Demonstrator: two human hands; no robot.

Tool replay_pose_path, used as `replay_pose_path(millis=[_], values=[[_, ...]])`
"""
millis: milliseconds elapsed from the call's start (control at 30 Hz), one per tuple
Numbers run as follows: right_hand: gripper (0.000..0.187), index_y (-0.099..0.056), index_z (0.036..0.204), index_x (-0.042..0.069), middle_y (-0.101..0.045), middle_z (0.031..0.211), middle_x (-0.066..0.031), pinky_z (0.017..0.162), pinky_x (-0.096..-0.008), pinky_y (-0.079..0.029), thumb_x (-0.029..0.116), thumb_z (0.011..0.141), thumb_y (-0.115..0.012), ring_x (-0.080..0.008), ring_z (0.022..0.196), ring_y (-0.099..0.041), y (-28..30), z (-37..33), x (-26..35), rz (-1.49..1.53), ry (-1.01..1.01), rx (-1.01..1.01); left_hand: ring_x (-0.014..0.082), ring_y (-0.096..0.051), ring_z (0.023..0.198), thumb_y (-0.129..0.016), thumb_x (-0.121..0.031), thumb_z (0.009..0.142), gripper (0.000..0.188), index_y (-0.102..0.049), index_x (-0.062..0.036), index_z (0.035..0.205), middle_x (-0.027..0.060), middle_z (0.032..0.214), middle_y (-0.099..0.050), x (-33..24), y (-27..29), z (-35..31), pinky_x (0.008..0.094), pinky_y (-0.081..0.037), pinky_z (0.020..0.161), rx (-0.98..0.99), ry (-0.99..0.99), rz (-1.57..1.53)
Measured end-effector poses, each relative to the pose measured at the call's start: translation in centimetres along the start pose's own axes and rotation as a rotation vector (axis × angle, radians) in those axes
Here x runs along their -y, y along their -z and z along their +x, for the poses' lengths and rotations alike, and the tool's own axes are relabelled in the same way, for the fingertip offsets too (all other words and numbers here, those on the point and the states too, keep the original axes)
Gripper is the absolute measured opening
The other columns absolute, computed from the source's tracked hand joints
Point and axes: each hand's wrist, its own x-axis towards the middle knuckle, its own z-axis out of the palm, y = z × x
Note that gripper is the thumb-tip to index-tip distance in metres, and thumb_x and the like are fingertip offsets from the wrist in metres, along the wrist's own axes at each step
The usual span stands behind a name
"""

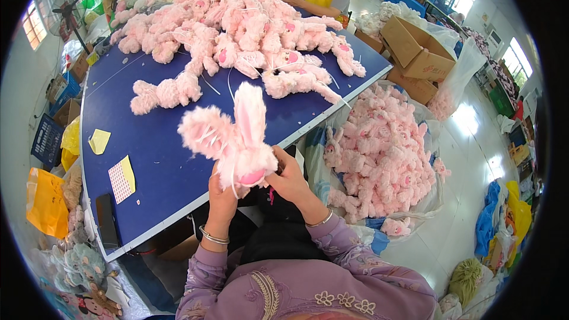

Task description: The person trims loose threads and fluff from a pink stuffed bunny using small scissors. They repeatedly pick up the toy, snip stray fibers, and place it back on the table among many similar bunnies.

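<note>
Holding a pink plush rabbit (234, 139) just off the 6 o'clock edge of the blue table (160, 166), left hand (222, 192) and right hand (288, 179) both clamp its base; probably light, soft, squashy, best gripped at the body.

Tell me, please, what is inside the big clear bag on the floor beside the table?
The clear bag is heaped with pink plush toys up to its open rim. Whatever lies beneath the top layers is covered and cannot be seen.
</note>
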Motion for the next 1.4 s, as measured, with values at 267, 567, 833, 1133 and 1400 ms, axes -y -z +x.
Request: replay_pose_path(millis=[267,567,833,1133,1400], values=[[0.02,-0.057,0.099,-0.002,-0.056,0.083,0.0015,0.061,-0.0199,-0.04,0.002,0.08,-0.06,-0.0034,0.071,-0.049,-0.2,0.1,0.4,0.098,-0.017,-0.092,0.0172,-0.049,0.117,-0.066,-0.008,0.079,0.063,-0.041,0.0041,0.135,0.0079,0.128,-0.049,-2.6,-0.2,0.6,0.0308,-0.039,0.1,0.147,-0.036,0.374],[0.018,-0.057,0.095,-0.002,-0.055,0.08,0.0006,0.059,-0.021,-0.04,0.006,0.079,-0.06,-0.004,0.067,-0.047,0.3,-0.5,-0.1,-0.078,-0.046,0.007,0.0166,-0.058,0.107,-0.07,-0.005,0.078,0.063,-0.043,0.0029,0.133,0.0093,0.121,-0.057,-3.0,-0.5,0.7,0.0305,-0.047,0.092,0.021,0.026,0.213],[0.023,-0.057,0.094,-0.003,-0.055,0.075,-0.0004,0.057,-0.0227,-0.041,0.011,0.076,-0.062,-0.0053,0.064,-0.048,0.5,-0.5,-0.4,-0.205,-0.066,0.064,0.0139,-0.062,0.097,-0.073,-0.006,0.076,0.05,-0.054,0.0026,0.122,0.0076,0.109,-0.064,-4.3,-0.9,0.5,0.0296,-0.05,0.085,0.125,0.005,0.35],[0.024,-0.058,0.094,-0.002,-0.056,0.077,-0.0002,0.06,-0.0234,-0.042,0.011,0.075,-0.062,-0.0057,0.067,-0.049,0.2,-0.7,0.1,-0.163,-0.081,0.097,0.0134,-0.063,0.093,-0.075,-0.006,0.074,0.048,-0.058,0.0025,0.118,0.0077,0.106,-0.066,-4.6,-0.7,0.3,0.0294,-0.052,0.083,0.121,0.006,0.361],[0.027,-0.058,0.098,-0.002,-0.058,0.08,-0.0012,0.062,-0.0236,-0.043,0.011,0.075,-0.062,-0.0064,0.069,-0.051,0.2,-0.8,-0.2,-0.147,-0.064,0.095,0.0139,-0.063,0.093,-0.075,-0.006,0.074,0.048,-0.058,0.0025,0.118,0.008,0.106,-0.067,-4.3,-0.6,0.2,0.0295,-0.051,0.083,0.106,-0.002,0.383]])
